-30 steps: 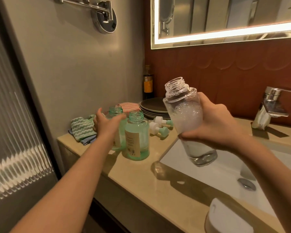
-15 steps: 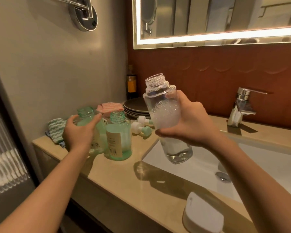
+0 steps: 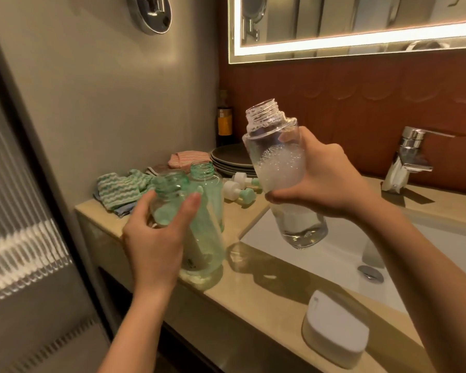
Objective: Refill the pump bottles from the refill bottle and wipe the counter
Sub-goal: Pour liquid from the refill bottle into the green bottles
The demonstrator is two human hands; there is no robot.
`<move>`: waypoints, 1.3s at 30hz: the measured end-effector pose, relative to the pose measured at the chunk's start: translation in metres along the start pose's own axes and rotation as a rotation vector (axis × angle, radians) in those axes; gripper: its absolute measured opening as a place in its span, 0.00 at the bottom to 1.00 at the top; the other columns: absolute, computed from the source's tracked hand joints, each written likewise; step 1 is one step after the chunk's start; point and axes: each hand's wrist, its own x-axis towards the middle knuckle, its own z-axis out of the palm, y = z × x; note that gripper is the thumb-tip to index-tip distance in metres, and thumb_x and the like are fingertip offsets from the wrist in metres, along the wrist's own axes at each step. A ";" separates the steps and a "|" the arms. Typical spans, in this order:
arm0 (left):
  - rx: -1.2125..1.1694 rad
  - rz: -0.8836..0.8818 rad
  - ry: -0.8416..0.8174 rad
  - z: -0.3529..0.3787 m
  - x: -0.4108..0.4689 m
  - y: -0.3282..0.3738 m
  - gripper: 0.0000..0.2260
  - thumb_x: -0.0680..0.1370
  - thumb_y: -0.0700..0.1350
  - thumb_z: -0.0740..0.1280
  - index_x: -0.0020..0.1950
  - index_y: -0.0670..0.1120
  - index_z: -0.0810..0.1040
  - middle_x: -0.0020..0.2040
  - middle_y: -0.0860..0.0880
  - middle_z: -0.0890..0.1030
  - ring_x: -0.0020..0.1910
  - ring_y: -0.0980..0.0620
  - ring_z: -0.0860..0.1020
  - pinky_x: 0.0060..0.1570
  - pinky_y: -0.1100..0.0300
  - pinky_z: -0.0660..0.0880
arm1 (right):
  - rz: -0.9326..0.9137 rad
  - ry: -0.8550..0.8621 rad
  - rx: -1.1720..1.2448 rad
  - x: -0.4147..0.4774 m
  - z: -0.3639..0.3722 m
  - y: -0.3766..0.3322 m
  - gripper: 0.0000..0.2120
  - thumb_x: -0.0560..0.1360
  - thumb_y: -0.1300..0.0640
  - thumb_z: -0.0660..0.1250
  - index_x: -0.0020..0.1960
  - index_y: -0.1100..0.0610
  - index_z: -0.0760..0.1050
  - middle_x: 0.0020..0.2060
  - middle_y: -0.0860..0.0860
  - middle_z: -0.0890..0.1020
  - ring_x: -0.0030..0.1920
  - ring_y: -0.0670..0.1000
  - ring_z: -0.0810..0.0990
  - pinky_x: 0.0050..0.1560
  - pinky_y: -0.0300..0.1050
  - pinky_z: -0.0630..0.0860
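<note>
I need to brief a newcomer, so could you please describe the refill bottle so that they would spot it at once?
Start at the white sink basin; above its left edge the right hand holds a clear, colourless plastic refill bottle. Unlike the two green-tinted pump bottles nearby, it is uncapped, untinted and foamy inside.

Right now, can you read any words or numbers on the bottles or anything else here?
No text here can be read.
Green bottle in the left hand: pale label with a small dark mark low down, too blurred to read.
Dark bottle in the corner: orange label, too small to read.
Clear bottle in the right hand: no label shows, only foam inside.
White box on the counter: no print shows.
</note>
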 end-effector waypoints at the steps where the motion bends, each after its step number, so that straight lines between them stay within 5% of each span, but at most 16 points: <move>1: -0.016 0.012 -0.045 0.006 -0.007 0.002 0.25 0.64 0.61 0.74 0.56 0.50 0.77 0.48 0.68 0.78 0.47 0.68 0.76 0.44 0.77 0.68 | 0.001 -0.005 -0.006 0.000 -0.001 0.000 0.44 0.53 0.37 0.71 0.65 0.49 0.63 0.53 0.53 0.78 0.49 0.55 0.78 0.47 0.55 0.79; 4: -0.051 0.030 -0.084 0.017 -0.020 -0.003 0.24 0.63 0.62 0.72 0.52 0.48 0.79 0.44 0.56 0.82 0.44 0.58 0.80 0.43 0.63 0.76 | -0.005 -0.014 -0.049 0.000 -0.001 0.001 0.43 0.52 0.37 0.70 0.64 0.48 0.63 0.49 0.53 0.79 0.45 0.55 0.78 0.45 0.55 0.79; 8: -0.055 0.025 -0.072 0.031 -0.033 -0.014 0.27 0.60 0.65 0.73 0.53 0.53 0.78 0.46 0.56 0.82 0.47 0.55 0.80 0.47 0.50 0.79 | -0.026 -0.008 -0.097 0.003 0.001 0.009 0.42 0.50 0.35 0.66 0.63 0.45 0.62 0.43 0.53 0.80 0.40 0.56 0.78 0.41 0.55 0.78; 12: 0.005 0.051 -0.093 0.042 -0.038 -0.021 0.33 0.56 0.75 0.69 0.54 0.61 0.71 0.53 0.56 0.78 0.54 0.56 0.77 0.51 0.55 0.76 | -0.020 -0.049 -0.139 0.005 0.001 0.015 0.44 0.51 0.38 0.68 0.65 0.44 0.59 0.42 0.55 0.79 0.40 0.58 0.77 0.40 0.55 0.78; 18: -0.062 0.043 -0.159 0.044 -0.039 -0.026 0.34 0.55 0.73 0.70 0.56 0.62 0.68 0.53 0.64 0.75 0.54 0.63 0.75 0.47 0.74 0.70 | -0.015 -0.122 -0.145 0.003 0.005 0.017 0.46 0.55 0.46 0.72 0.70 0.44 0.57 0.44 0.53 0.78 0.42 0.55 0.76 0.41 0.52 0.77; 26: -0.153 -0.030 -0.323 0.037 -0.039 -0.036 0.34 0.54 0.73 0.72 0.57 0.64 0.71 0.52 0.64 0.80 0.53 0.64 0.78 0.47 0.72 0.73 | -0.045 -0.169 -0.197 0.005 0.007 0.024 0.46 0.59 0.58 0.76 0.71 0.41 0.58 0.50 0.53 0.78 0.46 0.55 0.76 0.44 0.53 0.78; 39: -0.010 0.026 -0.334 0.033 -0.042 -0.043 0.34 0.57 0.74 0.69 0.58 0.62 0.71 0.51 0.62 0.80 0.52 0.61 0.79 0.50 0.62 0.76 | -0.116 -0.170 -0.187 0.006 0.006 0.028 0.46 0.59 0.65 0.77 0.70 0.43 0.61 0.61 0.48 0.75 0.58 0.54 0.73 0.55 0.54 0.74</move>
